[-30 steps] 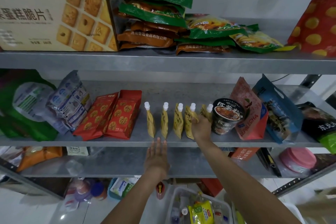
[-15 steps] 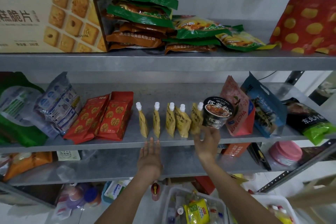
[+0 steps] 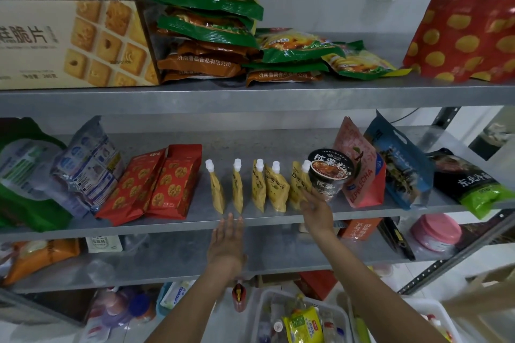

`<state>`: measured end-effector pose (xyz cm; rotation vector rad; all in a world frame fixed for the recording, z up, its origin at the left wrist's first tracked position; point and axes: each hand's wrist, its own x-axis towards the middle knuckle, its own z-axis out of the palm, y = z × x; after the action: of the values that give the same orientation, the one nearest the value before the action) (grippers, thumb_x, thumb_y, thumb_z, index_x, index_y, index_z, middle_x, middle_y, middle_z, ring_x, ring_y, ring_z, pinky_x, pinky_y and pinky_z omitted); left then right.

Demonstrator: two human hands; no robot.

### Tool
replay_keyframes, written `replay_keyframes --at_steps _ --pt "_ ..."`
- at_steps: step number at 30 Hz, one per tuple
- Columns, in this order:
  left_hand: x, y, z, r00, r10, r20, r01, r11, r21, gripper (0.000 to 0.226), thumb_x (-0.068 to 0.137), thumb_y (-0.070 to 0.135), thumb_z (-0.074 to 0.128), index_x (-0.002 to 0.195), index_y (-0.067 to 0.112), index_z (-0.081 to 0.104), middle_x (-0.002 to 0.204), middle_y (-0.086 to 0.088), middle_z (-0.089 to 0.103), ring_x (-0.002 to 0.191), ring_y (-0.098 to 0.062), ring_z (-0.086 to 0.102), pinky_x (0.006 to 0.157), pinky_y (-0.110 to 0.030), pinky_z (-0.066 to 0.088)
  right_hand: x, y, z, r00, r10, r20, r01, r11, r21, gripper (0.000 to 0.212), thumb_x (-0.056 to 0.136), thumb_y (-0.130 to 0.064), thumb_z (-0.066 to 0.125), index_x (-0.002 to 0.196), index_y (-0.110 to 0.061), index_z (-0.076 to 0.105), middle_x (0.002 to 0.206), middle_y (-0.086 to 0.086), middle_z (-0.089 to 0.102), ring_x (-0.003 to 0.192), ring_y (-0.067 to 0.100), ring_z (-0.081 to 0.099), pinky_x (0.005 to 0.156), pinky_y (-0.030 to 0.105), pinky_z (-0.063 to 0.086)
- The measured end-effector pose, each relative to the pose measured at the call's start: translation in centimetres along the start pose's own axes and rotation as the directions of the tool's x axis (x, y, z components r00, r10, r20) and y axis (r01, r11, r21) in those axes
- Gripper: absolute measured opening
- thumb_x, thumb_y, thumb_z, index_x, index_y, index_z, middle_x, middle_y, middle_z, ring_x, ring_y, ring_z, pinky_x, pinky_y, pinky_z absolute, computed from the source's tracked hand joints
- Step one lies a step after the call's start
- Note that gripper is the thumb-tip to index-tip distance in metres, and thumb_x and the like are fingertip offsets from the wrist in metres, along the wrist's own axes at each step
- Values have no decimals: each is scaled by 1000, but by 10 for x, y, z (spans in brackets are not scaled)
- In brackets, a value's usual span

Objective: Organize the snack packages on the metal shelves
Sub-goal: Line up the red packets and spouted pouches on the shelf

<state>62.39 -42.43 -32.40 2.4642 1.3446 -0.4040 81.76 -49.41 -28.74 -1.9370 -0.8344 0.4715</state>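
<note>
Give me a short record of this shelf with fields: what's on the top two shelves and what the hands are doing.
Top shelf: biscuit box, stacked green packets, red bag
Middle shelf: two red packs, five yellow pouches in a row, black noodle cup tilted
Left hand: open, flat, by middle shelf's front edge
Right hand: touching the rightmost pouch beside the cup; grip unclear

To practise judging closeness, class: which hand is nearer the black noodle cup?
Right. The right hand is just below-left of the noodle cup; the left hand is much farther off, to its lower left.
</note>
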Motion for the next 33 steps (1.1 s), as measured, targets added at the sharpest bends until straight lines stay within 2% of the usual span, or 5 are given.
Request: replay_keyframes --at_steps 13,18,22,28,33 --pt "-6 2 3 990 59 -131 -86 973 -214 79 99 35 50 156 19 -3 164 -4 -7 151 -19 -4 122 -34 1 -36 11 -60 985 157 -72 -119 918 379 22 93 -4 56 108 -5 72 116 7 67 107 17 59 97 32 46" --pt "-24 35 -6 966 162 -201 -257 511 -820 72 89 35 68 150 26 30 153 4 37 141 -12 33 113 -28 30 -47 -4 -78 988 153 34 -152 877 456 22 91 -3 57 90 -12 77 95 5 76 95 24 70 86 37 54" --pt "-36 60 -26 946 272 -174 -220 147 -964 48 87 11 71 130 22 53 121 0 68 115 -15 63 92 -23 51 -54 -23 -81 989 55 140 -116 870 480 18 91 -8 60 97 -3 75 98 7 75 92 23 72 78 31 58" --pt "-50 61 -39 979 162 -126 -139 73 -988 26 81 -2 73 102 10 67 96 -6 75 88 -17 72 76 -30 59 -57 -34 -82 994 -18 111 -43 851 523 7 87 -6 65 88 -10 71 93 4 74 88 25 69 78 40 55" --pt "-60 67 -46 975 167 -149 -163 68 -984 27 78 -7 73 100 8 69 92 -6 76 83 -15 72 73 -25 57 -55 -48 -72 989 64 130 -131 782 610 47 68 -10 78 107 -19 55 96 2 71 87 20 70 73 36 57"
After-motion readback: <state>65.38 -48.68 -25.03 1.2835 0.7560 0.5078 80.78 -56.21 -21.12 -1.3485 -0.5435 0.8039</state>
